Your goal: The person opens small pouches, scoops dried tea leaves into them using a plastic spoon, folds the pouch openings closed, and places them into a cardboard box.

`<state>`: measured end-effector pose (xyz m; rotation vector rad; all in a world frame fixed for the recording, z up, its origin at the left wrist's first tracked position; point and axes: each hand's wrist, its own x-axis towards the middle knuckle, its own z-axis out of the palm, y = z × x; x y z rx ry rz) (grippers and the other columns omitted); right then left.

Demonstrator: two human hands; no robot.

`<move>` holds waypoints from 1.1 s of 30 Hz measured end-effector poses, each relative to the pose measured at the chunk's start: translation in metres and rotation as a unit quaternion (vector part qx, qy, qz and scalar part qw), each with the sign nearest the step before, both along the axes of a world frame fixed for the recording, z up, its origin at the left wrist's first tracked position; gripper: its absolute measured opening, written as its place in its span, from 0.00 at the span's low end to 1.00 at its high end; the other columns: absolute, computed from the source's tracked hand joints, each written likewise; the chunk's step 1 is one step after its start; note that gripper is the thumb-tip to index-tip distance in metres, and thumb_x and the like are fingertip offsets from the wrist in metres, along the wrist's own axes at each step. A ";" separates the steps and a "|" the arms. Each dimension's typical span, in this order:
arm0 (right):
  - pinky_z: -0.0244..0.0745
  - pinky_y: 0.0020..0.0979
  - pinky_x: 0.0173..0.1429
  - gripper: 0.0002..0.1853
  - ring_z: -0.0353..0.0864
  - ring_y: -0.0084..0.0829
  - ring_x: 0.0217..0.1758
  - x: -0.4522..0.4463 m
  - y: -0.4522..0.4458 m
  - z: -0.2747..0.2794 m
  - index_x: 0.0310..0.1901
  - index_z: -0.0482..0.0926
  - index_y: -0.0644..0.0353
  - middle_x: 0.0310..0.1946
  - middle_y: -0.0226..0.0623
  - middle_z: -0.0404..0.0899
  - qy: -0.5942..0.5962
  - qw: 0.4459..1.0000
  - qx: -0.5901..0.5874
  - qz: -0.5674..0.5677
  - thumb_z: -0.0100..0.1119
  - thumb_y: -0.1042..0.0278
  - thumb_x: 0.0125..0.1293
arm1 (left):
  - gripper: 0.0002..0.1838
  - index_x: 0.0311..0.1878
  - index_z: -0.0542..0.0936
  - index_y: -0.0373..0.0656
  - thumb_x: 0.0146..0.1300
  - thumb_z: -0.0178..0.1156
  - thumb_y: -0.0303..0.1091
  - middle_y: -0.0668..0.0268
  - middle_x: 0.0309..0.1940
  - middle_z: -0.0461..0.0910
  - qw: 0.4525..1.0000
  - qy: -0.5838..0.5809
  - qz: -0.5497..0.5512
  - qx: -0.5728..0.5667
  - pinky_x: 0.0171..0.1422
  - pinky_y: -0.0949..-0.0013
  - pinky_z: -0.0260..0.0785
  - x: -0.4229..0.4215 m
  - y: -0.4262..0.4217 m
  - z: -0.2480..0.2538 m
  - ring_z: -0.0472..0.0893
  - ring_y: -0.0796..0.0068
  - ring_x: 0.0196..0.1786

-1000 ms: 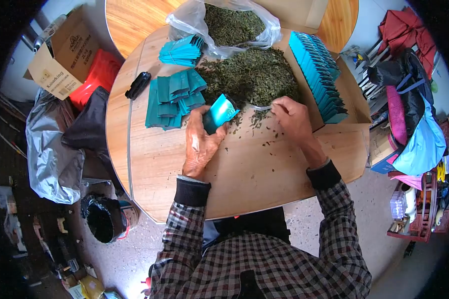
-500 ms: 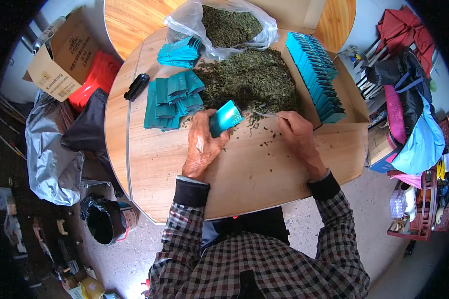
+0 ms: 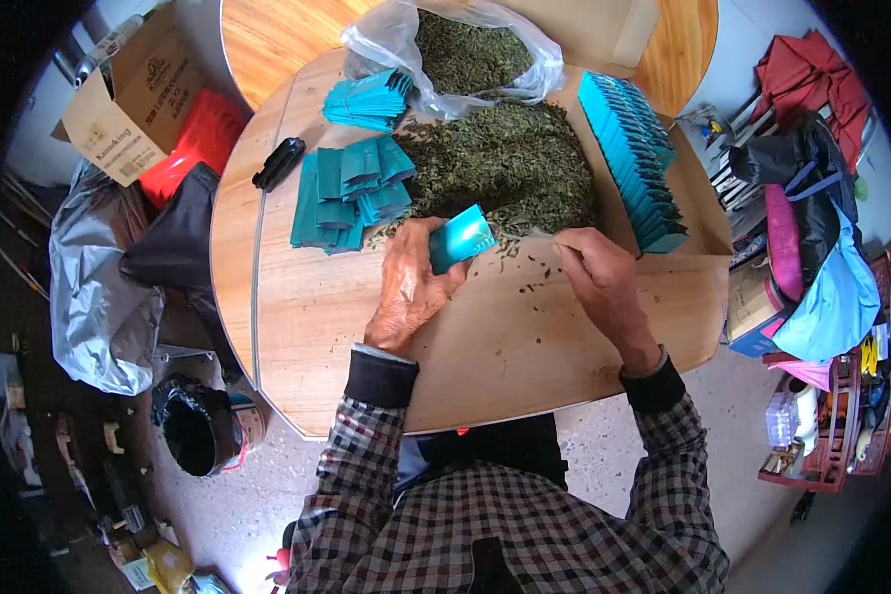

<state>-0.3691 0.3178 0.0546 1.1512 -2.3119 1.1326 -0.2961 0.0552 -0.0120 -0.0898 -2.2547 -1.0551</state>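
My left hand (image 3: 408,282) is closed round a shiny teal tea packet (image 3: 462,240), which is tilted with its top end toward the upper right. My right hand (image 3: 601,277) pinches a thin clear plastic spoon (image 3: 537,236) at the near edge of the loose dried tea leaves (image 3: 505,163). The spoon's bowl is hard to make out against the leaves. Left of the pile lie overlapping flat teal packets (image 3: 351,193), and behind them a neat stack of teal packets (image 3: 368,99).
A clear plastic bag (image 3: 549,64) of leaves stands behind the pile. At right, a cardboard box (image 3: 703,188) holds a row of upright teal packets (image 3: 629,158). A black object (image 3: 279,163) lies on the wooden table (image 3: 485,366) at left. A lined bin (image 3: 196,436) stands on the floor.
The view has shifted slightly. My left hand still holds the packet, now tipped more to the right. My right hand has drawn the spoon a little back from the leaves.
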 end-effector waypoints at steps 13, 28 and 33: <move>0.85 0.41 0.49 0.06 0.89 0.49 0.44 -0.011 -0.016 0.025 0.46 0.84 0.68 0.42 0.48 0.87 0.047 0.992 0.074 0.095 0.66 0.77 0.72 | 0.27 0.57 0.79 0.35 0.53 0.76 0.30 0.48 0.48 0.84 1.000 0.000 -0.007 0.001 0.60 0.46 0.76 -0.002 0.003 -0.002 0.83 0.41 0.53; 0.80 0.25 0.41 0.07 0.83 0.19 0.34 -0.033 -0.047 -0.001 0.49 0.86 0.66 0.35 0.32 0.86 -0.433 0.887 -0.086 0.136 0.63 0.71 0.79 | 0.27 0.61 0.77 0.38 0.58 0.75 0.29 0.48 0.50 0.85 0.999 -0.012 -0.035 0.009 0.61 0.49 0.76 0.003 0.004 0.007 0.84 0.43 0.54; 0.81 0.25 0.35 0.10 0.83 0.19 0.29 -0.036 -0.043 -0.007 0.51 0.84 0.63 0.35 0.34 0.88 -0.524 0.827 -0.182 0.090 0.64 0.64 0.80 | 0.28 0.61 0.78 0.38 0.57 0.76 0.30 0.49 0.50 0.85 0.999 -0.006 -0.033 0.012 0.61 0.49 0.76 0.003 0.005 0.009 0.84 0.43 0.54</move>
